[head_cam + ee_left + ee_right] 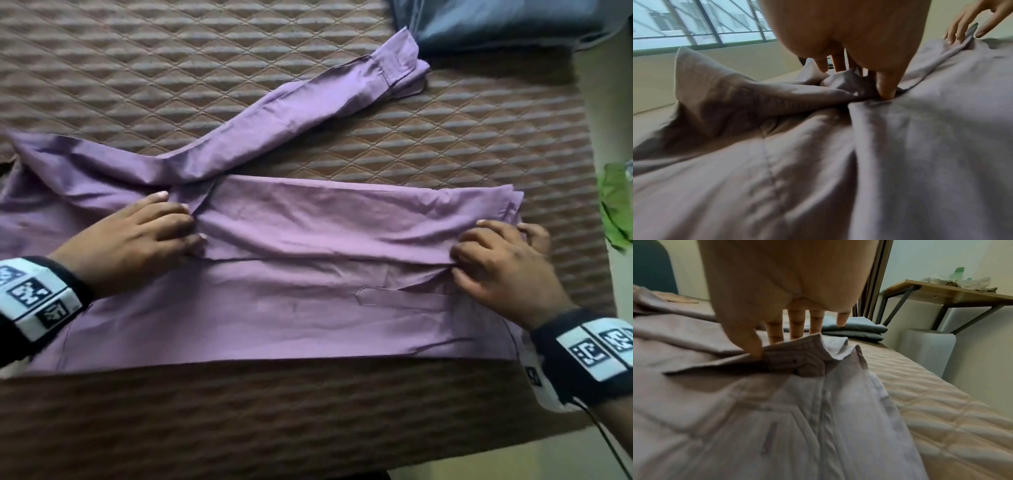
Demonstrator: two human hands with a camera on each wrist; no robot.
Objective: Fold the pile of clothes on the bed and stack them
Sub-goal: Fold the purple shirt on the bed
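The long-sleeved lilac cotton shirt lies spread sideways on the brown quilted bed, close to the near edge, one side panel already turned over its middle and one sleeve trailing diagonally away toward the folded blue-grey clothes at the far corner.

My left hand rests near the shoulder, its fingers pushing into a bunched ridge of cloth where the sleeve joins; whether they truly pinch it or only press I cannot tell. My right hand pinches the folded edge at the hem end, thumb on top and fingers behind the raised flap.

I judge this cloth thin, light and limp: it will sag and wrinkle wherever it is unsupported, and it looks smooth enough to slide over itself. So I would hold it along the crease at both ends, as now, keeping it taut between my hands. The loose sleeve is best picked up near the cuff and laid flat along the body.

A green cloth shows beyond the bed's right edge.
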